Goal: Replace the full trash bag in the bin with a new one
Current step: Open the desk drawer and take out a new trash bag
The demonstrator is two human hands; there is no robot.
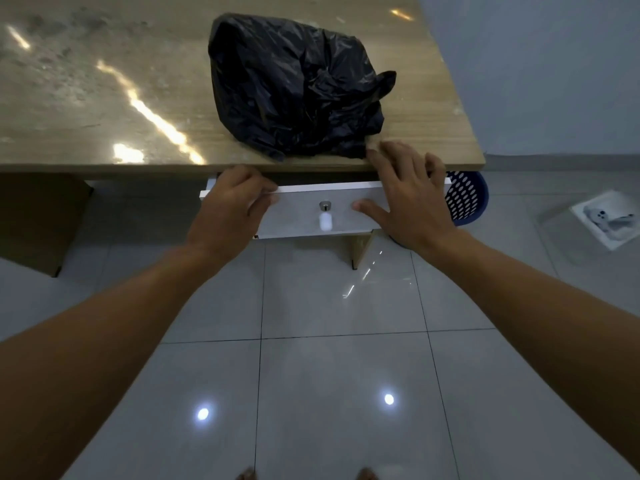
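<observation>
**Two hands at the drawer, black bag on the desk above**

Two hands meet the white drawer (304, 216) under the desk (104, 98), and the drawer stands a little way out from the desk's front edge.

At the left end, the left hand (230, 202) has its fingers curled over the top edge of the drawer front, gripping it. In the middle of the drawer face sits a lock (324, 205) with a white tag (325, 221) hanging from it. Above, on the desk near its front edge, lies the black trash bag (294, 88), crumpled and bulky. Whether it is the full bag or a fresh one cannot be told.

At the right end, the right hand (412, 199) is spread flat with nothing in it. Its thumb lies on the drawer face and its fingertips reach toward the desk edge, just beside the bag's near corner. Behind that hand, on the floor under the desk's right corner, stands the blue perforated bin (465, 199). Its rim is hidden, so any liner inside cannot be seen.

The step in hand looks like working the drawer, probably for a new bag. Next, the left hand's grip must move the drawer squarely, then attention goes right to the bin.
</observation>
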